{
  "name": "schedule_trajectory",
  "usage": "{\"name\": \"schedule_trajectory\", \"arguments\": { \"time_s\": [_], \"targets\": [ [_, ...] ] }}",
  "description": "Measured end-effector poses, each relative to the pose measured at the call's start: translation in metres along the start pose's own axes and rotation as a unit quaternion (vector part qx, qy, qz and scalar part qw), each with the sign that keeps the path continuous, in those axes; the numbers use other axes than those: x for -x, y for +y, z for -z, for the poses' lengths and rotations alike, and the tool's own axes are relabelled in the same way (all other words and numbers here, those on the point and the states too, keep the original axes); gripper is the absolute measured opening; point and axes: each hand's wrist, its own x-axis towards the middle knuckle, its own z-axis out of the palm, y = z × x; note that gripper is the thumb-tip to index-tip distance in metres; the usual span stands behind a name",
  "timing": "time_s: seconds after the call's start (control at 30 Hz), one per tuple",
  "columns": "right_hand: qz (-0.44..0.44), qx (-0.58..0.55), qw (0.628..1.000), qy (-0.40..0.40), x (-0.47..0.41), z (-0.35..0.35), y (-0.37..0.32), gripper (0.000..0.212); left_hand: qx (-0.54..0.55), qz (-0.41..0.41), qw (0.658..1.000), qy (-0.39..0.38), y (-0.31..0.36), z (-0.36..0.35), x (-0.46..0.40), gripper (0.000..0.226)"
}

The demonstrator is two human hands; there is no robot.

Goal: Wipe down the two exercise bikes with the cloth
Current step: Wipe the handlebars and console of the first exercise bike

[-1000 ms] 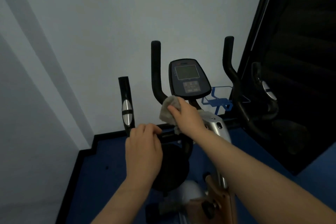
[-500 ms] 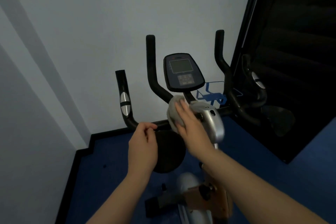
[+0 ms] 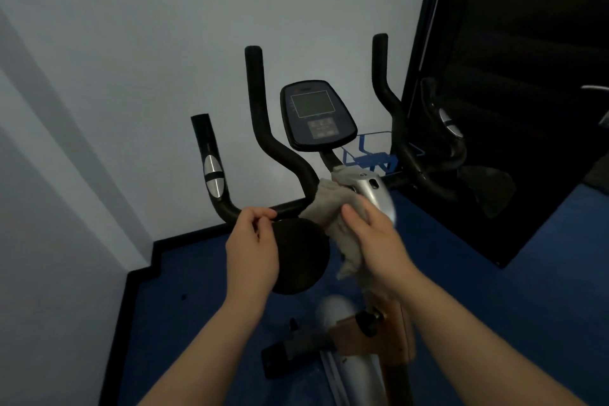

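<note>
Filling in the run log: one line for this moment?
left hand grips handlebar | right hand presses cloth on silver stem cover | console untouched

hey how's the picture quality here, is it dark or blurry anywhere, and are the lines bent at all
Head view: dim, bluish light overall; broad soft shadow bands slant across the wall; the dark panel at right is nearly black, its detail lost; the console screen is too dim to read; slight motion blur on the right hand and cloth; wide-angle distortion tilts the panel edge.
</note>
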Motion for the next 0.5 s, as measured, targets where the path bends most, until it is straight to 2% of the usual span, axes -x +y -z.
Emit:
{"name": "schedule_trajectory", "arguments": {
  "time_s": [0.07, 0.13, 0.17, 0.23, 0.33, 0.5],
  "targets": [
    [0.0, 0.005, 1.0, -0.018, 0.002, -0.008, -0.017, 0.023, 0.031, 0.021, 0.999, 0.007, 0.0, 0.0, 0.0, 0.022],
    [-0.029, 0.034, 0.998, -0.052, 0.01, -0.031, -0.026, 0.035, 0.062, 0.046, 0.997, 0.014, 0.001, 0.001, -0.001, 0.02],
    [-0.021, 0.052, 0.998, -0.041, 0.017, -0.043, -0.022, 0.033, 0.074, 0.059, 0.995, 0.015, 0.001, 0.001, -0.002, 0.019],
    [0.061, 0.078, 0.994, 0.04, 0.037, -0.058, -0.001, 0.027, 0.102, 0.083, 0.991, 0.01, 0.0, 0.001, -0.001, 0.021],
    [0.103, 0.094, 0.982, 0.13, 0.061, -0.066, 0.021, 0.036, 0.109, 0.093, 0.99, 0.013, -0.001, 0.001, 0.002, 0.025],
    [0.076, 0.124, 0.982, 0.118, 0.019, -0.066, 0.005, 0.037, 0.094, 0.075, 0.993, 0.012, -0.001, 0.0, 0.003, 0.025]
  ]
}}
